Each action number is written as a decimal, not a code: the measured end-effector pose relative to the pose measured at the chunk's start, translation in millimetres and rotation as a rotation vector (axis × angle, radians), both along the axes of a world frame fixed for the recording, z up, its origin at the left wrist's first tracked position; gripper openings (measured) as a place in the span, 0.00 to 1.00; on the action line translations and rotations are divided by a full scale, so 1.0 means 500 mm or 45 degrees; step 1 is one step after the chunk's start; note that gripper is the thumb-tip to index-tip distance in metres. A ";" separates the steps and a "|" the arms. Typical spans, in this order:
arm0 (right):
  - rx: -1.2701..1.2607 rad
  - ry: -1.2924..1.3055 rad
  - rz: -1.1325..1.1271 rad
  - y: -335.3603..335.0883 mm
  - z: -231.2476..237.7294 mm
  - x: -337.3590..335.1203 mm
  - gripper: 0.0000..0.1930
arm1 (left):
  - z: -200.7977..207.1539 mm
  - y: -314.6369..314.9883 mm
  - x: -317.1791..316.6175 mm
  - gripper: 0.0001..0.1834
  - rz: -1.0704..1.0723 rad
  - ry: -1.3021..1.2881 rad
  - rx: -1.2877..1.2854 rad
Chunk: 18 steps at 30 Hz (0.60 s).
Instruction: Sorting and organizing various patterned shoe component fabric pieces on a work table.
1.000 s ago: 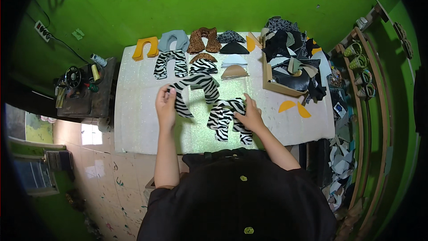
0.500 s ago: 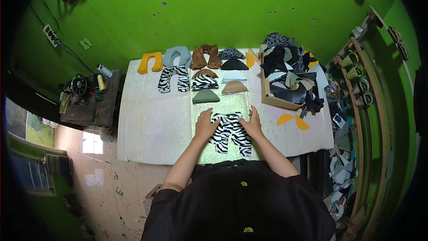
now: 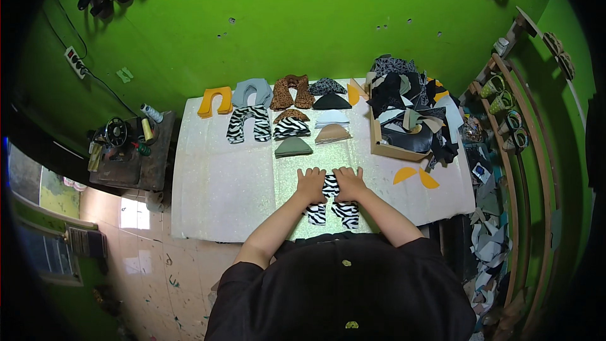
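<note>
Near the table's front edge lies a zebra-print U-shaped piece (image 3: 331,187), its two legs toward me. My left hand (image 3: 311,186) rests flat over its left side, fingers stretched forward. Across its right side lies my right hand (image 3: 349,185), also with fingers spread. Both hands hide much of the piece, and its middle shows between them. Just beyond my hands sit a stack of green half-round pieces (image 3: 293,147), zebra half-rounds (image 3: 291,127) and tan half-rounds (image 3: 332,133).
Farther back stand U-shaped stacks: yellow (image 3: 215,102), grey (image 3: 252,93), leopard-print (image 3: 293,92) and zebra-print (image 3: 249,124). A cardboard box (image 3: 399,149) full of scraps is at the right, with yellow half-round pieces (image 3: 404,175) before it. A sewing machine (image 3: 117,132) stands left.
My hands have moved inward from the sides of the zebra piece and now lie over it, close together. The whole view has shifted slightly.
</note>
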State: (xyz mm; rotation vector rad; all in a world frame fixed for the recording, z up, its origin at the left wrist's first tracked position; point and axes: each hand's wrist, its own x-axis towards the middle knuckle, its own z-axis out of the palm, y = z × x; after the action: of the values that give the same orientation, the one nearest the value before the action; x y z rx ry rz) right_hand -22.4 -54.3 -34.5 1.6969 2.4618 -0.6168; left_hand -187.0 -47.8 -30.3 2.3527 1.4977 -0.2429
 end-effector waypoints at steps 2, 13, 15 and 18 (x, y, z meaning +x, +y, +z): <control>0.004 -0.015 0.005 -0.004 0.004 0.002 0.43 | -0.009 -0.008 0.003 0.43 0.044 -0.010 0.010; 0.050 -0.083 0.103 -0.036 0.025 -0.007 0.36 | -0.028 -0.046 0.036 0.30 0.041 -0.232 0.088; 0.019 -0.112 0.081 -0.039 0.028 -0.010 0.36 | -0.024 -0.045 0.034 0.30 0.024 -0.219 0.083; -0.018 -0.152 0.052 -0.042 0.015 -0.016 0.35 | -0.011 -0.045 0.034 0.29 -0.009 -0.181 0.046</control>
State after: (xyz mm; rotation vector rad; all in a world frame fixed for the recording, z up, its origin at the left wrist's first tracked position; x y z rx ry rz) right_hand -30.5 -75.5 -26.9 1.6237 2.3974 -0.5118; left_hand -170.0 -70.4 -35.9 2.3499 1.4385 -0.0491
